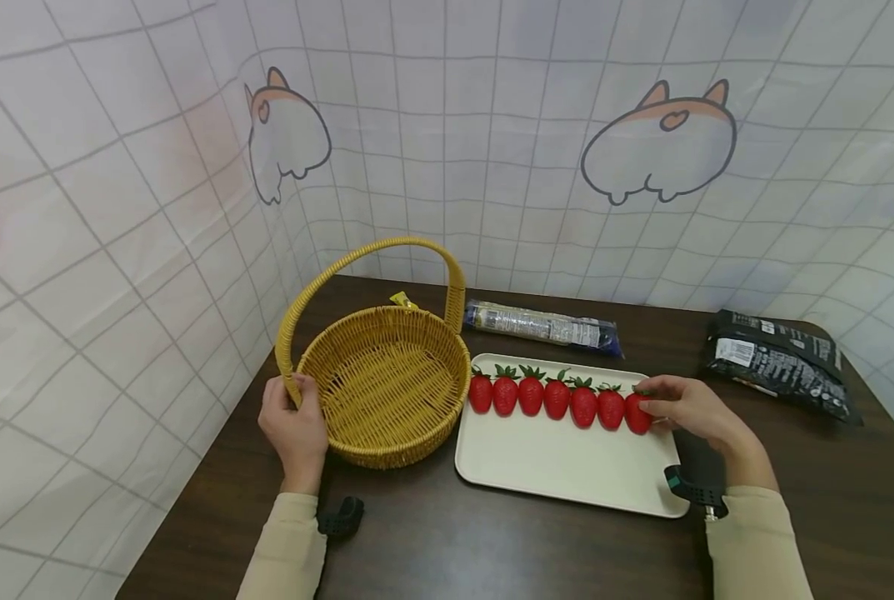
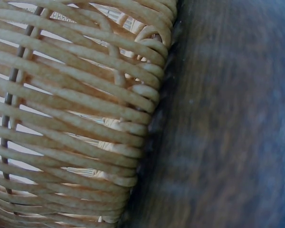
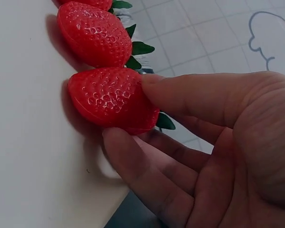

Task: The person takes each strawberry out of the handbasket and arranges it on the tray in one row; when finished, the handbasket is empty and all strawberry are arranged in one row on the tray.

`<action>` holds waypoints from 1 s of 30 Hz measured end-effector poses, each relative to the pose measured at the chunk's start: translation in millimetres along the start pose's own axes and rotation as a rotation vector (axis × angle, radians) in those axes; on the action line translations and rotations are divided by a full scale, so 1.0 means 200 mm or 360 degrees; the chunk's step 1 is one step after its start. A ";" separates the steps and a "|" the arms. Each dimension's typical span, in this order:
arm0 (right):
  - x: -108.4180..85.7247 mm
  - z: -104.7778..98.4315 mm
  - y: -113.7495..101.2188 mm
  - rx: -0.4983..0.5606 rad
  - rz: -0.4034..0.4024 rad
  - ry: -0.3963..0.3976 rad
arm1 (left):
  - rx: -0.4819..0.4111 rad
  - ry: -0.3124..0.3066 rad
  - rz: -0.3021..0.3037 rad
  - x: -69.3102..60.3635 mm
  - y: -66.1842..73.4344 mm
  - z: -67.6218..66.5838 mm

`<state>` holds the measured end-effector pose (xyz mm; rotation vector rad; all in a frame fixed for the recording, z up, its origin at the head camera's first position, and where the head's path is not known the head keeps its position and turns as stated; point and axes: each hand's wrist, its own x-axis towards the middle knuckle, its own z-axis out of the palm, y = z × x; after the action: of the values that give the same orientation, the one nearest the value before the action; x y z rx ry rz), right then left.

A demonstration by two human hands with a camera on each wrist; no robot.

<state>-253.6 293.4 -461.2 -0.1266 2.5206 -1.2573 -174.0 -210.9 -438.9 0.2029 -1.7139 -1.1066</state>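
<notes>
A yellow woven basket (image 1: 390,383) with a tall arched handle stands on the table at the left. My left hand (image 1: 294,421) grips the lower left end of that handle; the left wrist view shows only the basket's wickerwork (image 2: 76,104) up close, not the hand. Along the far side of a white tray (image 1: 559,467) lies a row of several red strawberries (image 1: 556,398) with green leaves. At the row's right end, my right hand (image 1: 690,408) pinches the last strawberry (image 3: 109,97) between thumb and fingers, while it lies on the tray beside its neighbour.
Behind the tray lies a long clear-and-blue packet (image 1: 544,325). A black package (image 1: 776,358) rests at the right of the dark wooden table (image 1: 432,542). A small yellow wrapper (image 1: 403,300) shows behind the basket. Gridded curtain (image 1: 491,150) encloses the back and sides.
</notes>
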 end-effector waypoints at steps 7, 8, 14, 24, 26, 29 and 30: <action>-0.01 0.01 -0.04 -0.0017 0.0008 -0.0017 | 0.0029 0.0011 -0.0002 -0.01 -0.11 0.01; -0.01 0.00 -0.04 -0.0016 0.0006 -0.0013 | 0.0028 0.0010 0.0002 -0.01 -0.14 0.02; -0.03 0.00 -0.05 -0.0020 0.0023 0.0008 | 0.0028 -0.0007 -0.0003 0.00 -0.18 0.02; -0.02 0.00 -0.03 -0.0038 0.0038 0.0022 | 0.0025 -0.0049 -0.0019 0.00 -0.19 0.01; -0.02 0.00 -0.03 -0.0059 0.0036 0.0023 | 0.0028 -0.0051 -0.0023 0.00 -0.19 0.01; -0.02 0.00 -0.03 -0.0078 0.0036 0.0016 | 0.0023 -0.0047 -0.0021 0.00 -0.19 0.01; -0.02 0.00 -0.03 -0.0083 0.0037 0.0012 | 0.0025 -0.0045 -0.0019 0.00 -0.19 0.01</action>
<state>-250.7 290.9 -456.0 -0.1041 2.5547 -1.1861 -188.9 -230.4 -466.9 0.2081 -1.7492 -1.1096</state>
